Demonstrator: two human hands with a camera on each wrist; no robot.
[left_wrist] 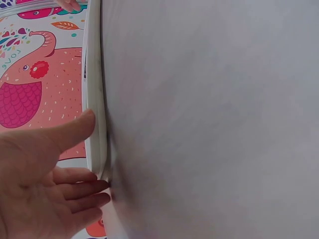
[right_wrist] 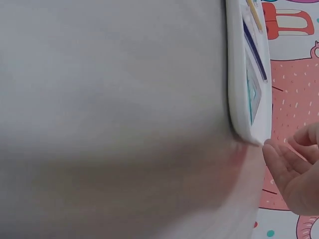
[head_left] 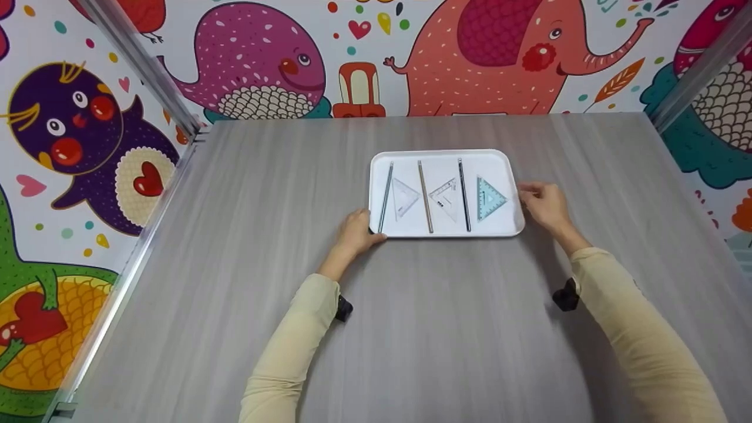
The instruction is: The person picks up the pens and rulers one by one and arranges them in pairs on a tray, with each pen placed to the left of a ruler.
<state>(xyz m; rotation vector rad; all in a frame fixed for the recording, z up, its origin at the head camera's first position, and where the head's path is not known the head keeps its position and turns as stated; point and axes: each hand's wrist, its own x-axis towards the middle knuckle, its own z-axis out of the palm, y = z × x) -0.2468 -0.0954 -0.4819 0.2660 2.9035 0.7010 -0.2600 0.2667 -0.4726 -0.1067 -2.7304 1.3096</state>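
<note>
In the head view, a white rectangular tray (head_left: 446, 229) lies on the table. From left to right it holds a green pencil (head_left: 386, 197), a clear set square (head_left: 405, 198), a golden-brown pencil (head_left: 425, 197), a second clear set square (head_left: 445, 197), a dark pencil (head_left: 464, 195) and a teal-tinted set square (head_left: 490, 200). My left hand (head_left: 355, 232) touches the tray's near left corner; the left wrist view shows its thumb against the rim and extended fingers around the corner. Beside the tray's right edge is my right hand (head_left: 546, 205), its fingertips at the rim.
A grey wood-grain table (head_left: 235, 264) stretches around the tray. Printed cartoon walls (head_left: 493, 59) stand at the back and sides, with a metal rail (head_left: 129, 282) along the left edge. Small black devices (head_left: 566, 295) are worn on both wrists.
</note>
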